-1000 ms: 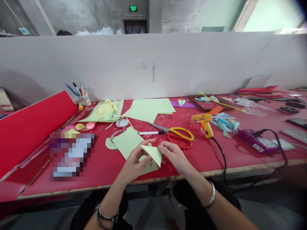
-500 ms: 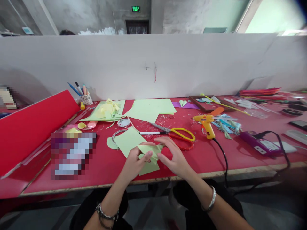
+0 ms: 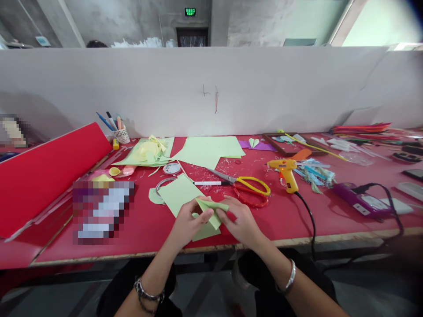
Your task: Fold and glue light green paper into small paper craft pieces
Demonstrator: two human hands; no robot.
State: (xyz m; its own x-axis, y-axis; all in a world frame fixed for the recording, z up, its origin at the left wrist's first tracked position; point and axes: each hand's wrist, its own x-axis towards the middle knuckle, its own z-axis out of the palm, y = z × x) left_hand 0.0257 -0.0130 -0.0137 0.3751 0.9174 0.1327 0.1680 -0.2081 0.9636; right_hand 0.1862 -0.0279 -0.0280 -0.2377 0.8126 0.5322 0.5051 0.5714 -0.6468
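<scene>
Between both hands is a folded piece of light green paper (image 3: 211, 208), raised over the table near its front edge. My left hand (image 3: 190, 221) pinches its left side with thumb and fingers. On the right side, my right hand (image 3: 240, 220) grips the paper between thumb and fingertips. Below and behind the hands lies a flat green sheet (image 3: 180, 191). Scissors with yellow and red handles (image 3: 253, 187) rest just beyond my right hand, beside a white marker (image 3: 208, 183).
A yellow glue gun (image 3: 287, 172) with a black cord lies to the right, near a purple power strip (image 3: 360, 200). Larger green sheets (image 3: 201, 149) are at the back. A red board (image 3: 53, 176) leans at the left, near a pen cup (image 3: 121, 135).
The fingers of my right hand have closed in on the green paper, which now shows a raised fold. The whole view has shifted slightly.
</scene>
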